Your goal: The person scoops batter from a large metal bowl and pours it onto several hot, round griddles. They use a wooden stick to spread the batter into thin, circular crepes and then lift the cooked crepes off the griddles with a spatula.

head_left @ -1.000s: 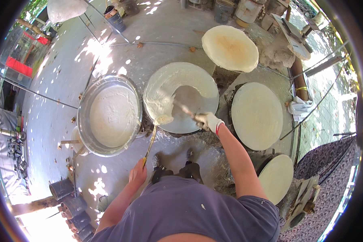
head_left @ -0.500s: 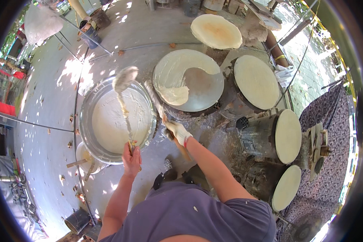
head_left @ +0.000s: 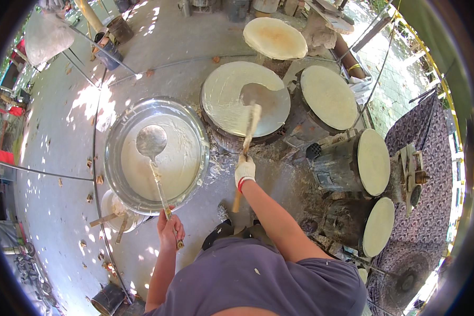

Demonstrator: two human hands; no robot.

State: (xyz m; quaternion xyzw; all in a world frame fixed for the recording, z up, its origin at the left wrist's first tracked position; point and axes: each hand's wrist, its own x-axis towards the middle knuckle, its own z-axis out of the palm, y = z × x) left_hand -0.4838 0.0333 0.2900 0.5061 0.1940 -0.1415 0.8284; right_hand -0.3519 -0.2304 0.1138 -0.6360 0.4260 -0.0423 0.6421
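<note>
At the left, a small pale bucket [head_left: 132, 221] with two wooden sticks [head_left: 103, 219] stands close by the near side of a wide metal basin [head_left: 112, 160] of white batter [head_left: 176, 163]. Above that batter is the bowl of a long ladle [head_left: 151, 141]; I cannot tell whether it touches. The bare left hand [head_left: 170, 230] has its fingers curled round the ladle's handle. Farther right, the gloved right hand [head_left: 245, 169] is wrapped about a wooden paddle [head_left: 253, 121], its blurred head over the near part of a round griddle [head_left: 263, 97], where spread batter [head_left: 218, 100] leaves a bare patch. Past it lies a browned pale disc [head_left: 275, 38], then three plain pale rounds [head_left: 329, 97] atop dark drums [head_left: 338, 167].
</note>
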